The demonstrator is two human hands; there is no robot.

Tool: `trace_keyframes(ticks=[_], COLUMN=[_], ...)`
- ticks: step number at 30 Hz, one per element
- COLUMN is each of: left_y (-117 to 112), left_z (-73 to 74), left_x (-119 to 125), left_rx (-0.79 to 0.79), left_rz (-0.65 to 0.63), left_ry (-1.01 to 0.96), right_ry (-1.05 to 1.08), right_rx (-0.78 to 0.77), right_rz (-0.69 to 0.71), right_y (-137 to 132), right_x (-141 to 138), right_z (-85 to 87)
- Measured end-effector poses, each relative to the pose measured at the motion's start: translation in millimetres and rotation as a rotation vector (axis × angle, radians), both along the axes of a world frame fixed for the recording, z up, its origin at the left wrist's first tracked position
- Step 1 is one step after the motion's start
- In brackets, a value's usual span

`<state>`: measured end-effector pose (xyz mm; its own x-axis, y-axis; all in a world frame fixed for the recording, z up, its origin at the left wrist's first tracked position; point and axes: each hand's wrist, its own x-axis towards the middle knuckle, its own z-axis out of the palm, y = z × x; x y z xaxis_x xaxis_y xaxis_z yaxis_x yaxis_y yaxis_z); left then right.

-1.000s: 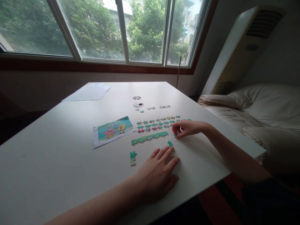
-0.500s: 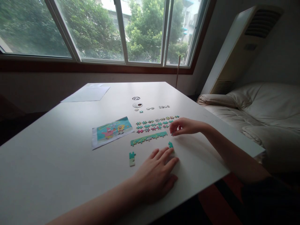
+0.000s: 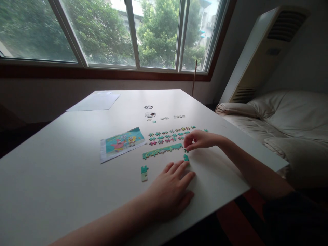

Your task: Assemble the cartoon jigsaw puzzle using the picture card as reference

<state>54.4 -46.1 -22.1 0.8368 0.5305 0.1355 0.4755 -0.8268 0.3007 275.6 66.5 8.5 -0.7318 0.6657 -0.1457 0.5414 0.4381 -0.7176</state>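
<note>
My left hand [image 3: 172,189] lies flat on the white table [image 3: 64,177], fingers stretched out, its fingertips just short of a small teal puzzle piece [image 3: 186,157]. My right hand [image 3: 201,139] pinches a small puzzle piece at the right end of a joined teal strip of pieces [image 3: 162,151]. Several loose pieces [image 3: 169,135] lie in rows behind the strip. A two-piece bit [image 3: 144,173] rests left of my left hand. A printed cartoon reference picture [image 3: 122,143] lies further left.
A sheet of paper [image 3: 94,101] lies at the table's far left. Two round discs [image 3: 150,111] and a few more pieces [image 3: 179,116] sit mid-table. A cream sofa [image 3: 287,123] and a tall standing air conditioner [image 3: 258,54] are to the right, windows behind.
My right hand has shifted left and a little toward me with the pinched piece, to the right end of the strip. My left hand has stayed put.
</note>
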Motion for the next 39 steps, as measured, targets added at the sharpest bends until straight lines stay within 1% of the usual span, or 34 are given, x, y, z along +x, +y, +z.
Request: trace_keyframes(ticks=[6,14,25,33,35,39], left_y=[-1,0,-1,0,0,-1], left_z=[-0.4,-0.3,2.0,-0.8,-0.7,2.0], left_x=[1,0,1,1,1,1], left_rx=[0.008,0.001,-0.015,-0.008,-0.008,-0.014], left_rz=[0.004,0.009,0.01,0.01,0.009,0.01], left_ry=[0.0,0.003,0.022,0.021,0.021,0.025], right_ry=[-0.006,-0.04,-0.133,-0.123,-0.102,-0.092], right_rx=[-0.023,0.101,0.2,0.243,0.25,0.287], right_rz=[0.012,0.032,0.019,0.017,-0.014,-0.145], right_y=[-1,-4,-7,-7,-3,3], right_x=[-4,-8,-15,-11,-7,5], right_z=[-5.5,-4.7,-4.3,-4.0,-3.1,-0.3])
